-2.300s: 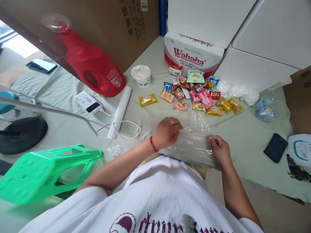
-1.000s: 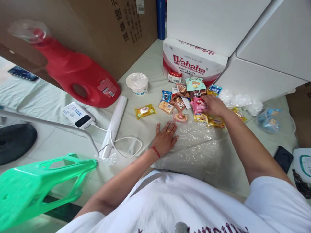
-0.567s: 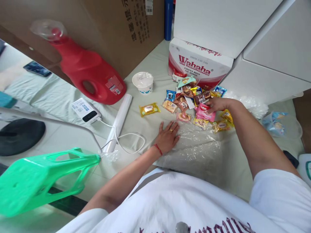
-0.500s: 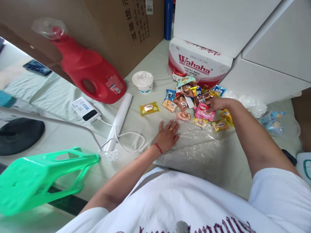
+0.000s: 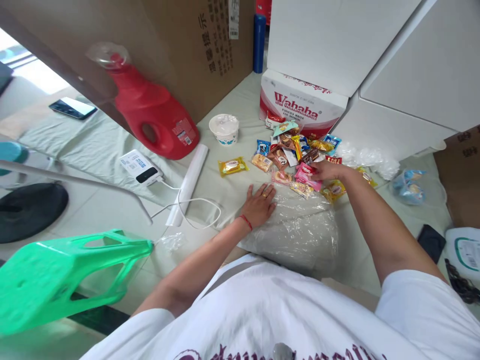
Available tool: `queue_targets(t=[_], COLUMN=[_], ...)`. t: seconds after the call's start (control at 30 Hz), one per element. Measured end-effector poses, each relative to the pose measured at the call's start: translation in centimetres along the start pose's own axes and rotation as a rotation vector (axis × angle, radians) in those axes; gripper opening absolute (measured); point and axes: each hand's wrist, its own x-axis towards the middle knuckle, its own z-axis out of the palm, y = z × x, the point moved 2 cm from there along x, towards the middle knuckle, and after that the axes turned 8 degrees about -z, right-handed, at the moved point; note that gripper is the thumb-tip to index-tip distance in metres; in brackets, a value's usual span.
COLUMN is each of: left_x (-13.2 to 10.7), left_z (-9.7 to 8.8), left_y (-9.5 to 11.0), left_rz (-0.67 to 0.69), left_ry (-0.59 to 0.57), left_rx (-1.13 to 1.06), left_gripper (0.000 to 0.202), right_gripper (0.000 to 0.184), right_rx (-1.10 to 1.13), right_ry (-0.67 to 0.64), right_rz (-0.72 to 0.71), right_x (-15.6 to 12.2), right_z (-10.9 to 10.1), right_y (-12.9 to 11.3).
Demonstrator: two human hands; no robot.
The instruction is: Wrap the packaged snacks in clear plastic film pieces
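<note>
The pink snack packet (image 5: 305, 175) lies on the pale floor sheet just in front of the Wahaha box (image 5: 300, 100), at the near edge of the snack heap (image 5: 285, 150) piled against that box. The right hand (image 5: 328, 171) reaches in from the side. Its fingertips seem pinched on the packet's edge, though from here the fingers are small and partly hidden. The left hand (image 5: 260, 204) is spread flat, fingers apart and gripping nothing, pressing on the far corner of a clear plastic bag (image 5: 300, 230) that lies nearer the person than the box does, its far edge touching the closest snacks.

To the left of the box a yellow packet (image 5: 233, 166) lies apart from the heap, and a white paper cup (image 5: 224, 129) stands beside the box's left corner. Farther left a white roll (image 5: 189, 182) lies beside a red jug (image 5: 153, 115) on its side, with a power bank (image 5: 141, 167) and its looping cable (image 5: 198, 210) close by. Right of the box lies crumpled clear plastic (image 5: 369, 159). Well away from the box, at the near left, a green stool (image 5: 63, 275) lies tipped over
</note>
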Motion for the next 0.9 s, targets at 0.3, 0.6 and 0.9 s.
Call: queue_targets(t=[0.3,0.6,0.9], left_x=[-0.1,-0.2,-0.3], left_z=[0.2,0.1,0.1], left_y=[0.1,0.2,0.3], left_rz=[-0.023,-0.033,-0.02], left_ry=[0.014,0.024,0.046], left_rx=[-0.008,-0.012,-0.028], left_gripper=[0.057,0.058,0.058], right_gripper=[0.039,0.058,0.072], right_rx=[-0.052,-0.264,0.116], right_ry=[0.348,0.499,0.338], right_rz=[0.011,-0.24,-0.338], right_x=[-7.1,-11.5,-11.4], right_z=[-0.5,11.6,11.4], right_y=[-2.6,-15.6,-13.0])
